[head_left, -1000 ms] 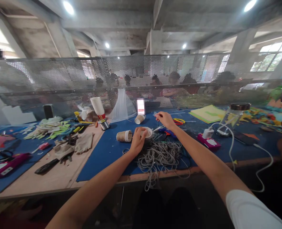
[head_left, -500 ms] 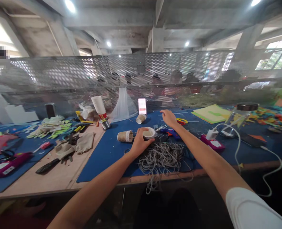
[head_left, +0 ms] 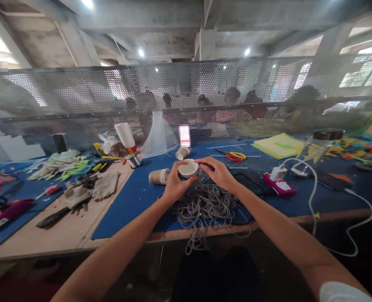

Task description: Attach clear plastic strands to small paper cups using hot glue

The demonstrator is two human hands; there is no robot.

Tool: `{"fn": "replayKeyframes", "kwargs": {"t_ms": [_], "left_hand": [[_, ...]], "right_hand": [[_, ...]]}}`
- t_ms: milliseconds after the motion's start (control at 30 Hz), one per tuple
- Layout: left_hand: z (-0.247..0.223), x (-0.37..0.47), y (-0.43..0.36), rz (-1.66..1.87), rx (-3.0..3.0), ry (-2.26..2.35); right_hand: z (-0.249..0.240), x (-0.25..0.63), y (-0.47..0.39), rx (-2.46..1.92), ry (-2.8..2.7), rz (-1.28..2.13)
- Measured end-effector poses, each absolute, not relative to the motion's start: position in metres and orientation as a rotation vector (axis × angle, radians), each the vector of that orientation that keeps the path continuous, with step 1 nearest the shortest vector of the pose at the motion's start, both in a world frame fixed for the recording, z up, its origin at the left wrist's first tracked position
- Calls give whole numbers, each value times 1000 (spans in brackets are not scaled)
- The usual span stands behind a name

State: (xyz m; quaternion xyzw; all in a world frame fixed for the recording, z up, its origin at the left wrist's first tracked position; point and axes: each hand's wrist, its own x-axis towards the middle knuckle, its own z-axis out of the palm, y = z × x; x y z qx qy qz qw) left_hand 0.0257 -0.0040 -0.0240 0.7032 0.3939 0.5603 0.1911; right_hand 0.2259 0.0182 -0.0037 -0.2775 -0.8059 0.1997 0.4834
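My left hand (head_left: 173, 182) is wrapped round a white paper cup (head_left: 189, 168), its open mouth tilted up towards me. My right hand (head_left: 219, 173) is closed at the cup's right side, on a dark blue glue gun (head_left: 210, 167) that its fingers mostly hide. Below both hands lies a tangled heap of grey cord (head_left: 206, 205), some of it hanging over the table edge. A cord-wrapped cup (head_left: 158, 177) lies on its side left of my left hand. Another wrapped cup (head_left: 182, 152) lies beyond the held cup.
Scissors (head_left: 235, 156) with yellow and red handles lie behind my right hand. A purple power strip (head_left: 279, 186) with a plugged-in charger and a clear jar (head_left: 315, 153) stand right. Stacked paper cups (head_left: 125, 136) rest on a can. Gloves (head_left: 106, 186) lie left; a perforated screen (head_left: 205, 88) runs behind.
My right hand has come back towards me to the cup and now holds the glue gun that lay on the table. My left hand has raised the cup slightly.
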Motion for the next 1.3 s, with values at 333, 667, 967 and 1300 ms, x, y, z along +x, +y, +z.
{"fn": "replayKeyframes", "kwargs": {"t_ms": [333,667,967,1300], "left_hand": [[-19,25,-11,1518,2068,1068],[-17,23,-13,1394,1975,990],[-20,23,-9,1257,1783,845],[-25,22,-1,1287,1620,829]], "right_hand": [[-4,235,14,-610,-1959,442],[-4,233,14,-636,-1922,575],[-9,232,17,-640,-1900,768],[-5,229,9,-642,-1891,729]]}}
